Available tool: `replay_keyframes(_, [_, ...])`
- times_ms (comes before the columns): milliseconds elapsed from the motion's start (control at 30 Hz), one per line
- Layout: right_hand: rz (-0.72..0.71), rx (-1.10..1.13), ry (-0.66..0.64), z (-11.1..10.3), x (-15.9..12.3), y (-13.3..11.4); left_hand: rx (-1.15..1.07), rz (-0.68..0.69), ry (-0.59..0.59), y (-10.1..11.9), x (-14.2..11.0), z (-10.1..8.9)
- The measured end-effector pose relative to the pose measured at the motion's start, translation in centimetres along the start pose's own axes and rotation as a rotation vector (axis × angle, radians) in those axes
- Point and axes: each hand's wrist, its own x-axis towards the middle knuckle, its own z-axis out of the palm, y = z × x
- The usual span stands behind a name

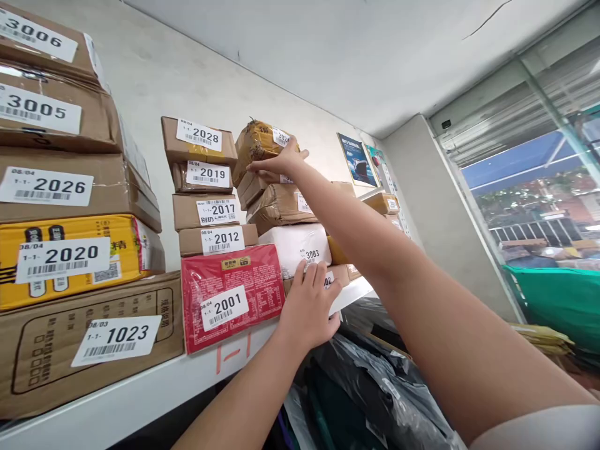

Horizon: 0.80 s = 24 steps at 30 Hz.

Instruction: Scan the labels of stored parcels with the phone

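Note:
My right hand [280,164] reaches up to a stack of parcels on a white shelf [140,394]. Its fingers lie stretched against the tape-wrapped brown parcel [255,145] at the top of the stack and the small box under it. My left hand [309,306] is lower, fingers flat and spread on a low brown parcel at the bottom of the same stack, just under the white parcel labelled 3003 [295,247]. A red box labelled 2001 [229,297] stands just left of my left hand.
Left of the stack stand boxes 2028 [197,139], 2019, 2017 and 2012, and farther left large cartons 3005, 2026, 2020 [70,259] and 1023. Dark plastic bags [375,387] lie under the shelf. More parcels and posters line the wall beyond; a glass front is at right.

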Motion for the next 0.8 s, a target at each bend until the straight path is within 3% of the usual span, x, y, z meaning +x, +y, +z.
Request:
replay_keyframes(267, [-0.039, 0.072, 0.180, 1.0, -1.5, 0.9, 0.023, 0.026, 0.026, -0.2, -0.1, 0.0])
replay_keyframes(467, [-0.038, -0.025, 0.304, 0.5, -2.9, 0.7, -0.002, 0.042, 0.047, -0.4, -0.3, 0.2])
replay_keyframes(800, [-0.054, -0.119, 0.209, -0.3, -3.0, 0.9, 0.013, 0.037, 0.049, -0.2, 0.0, 0.0])
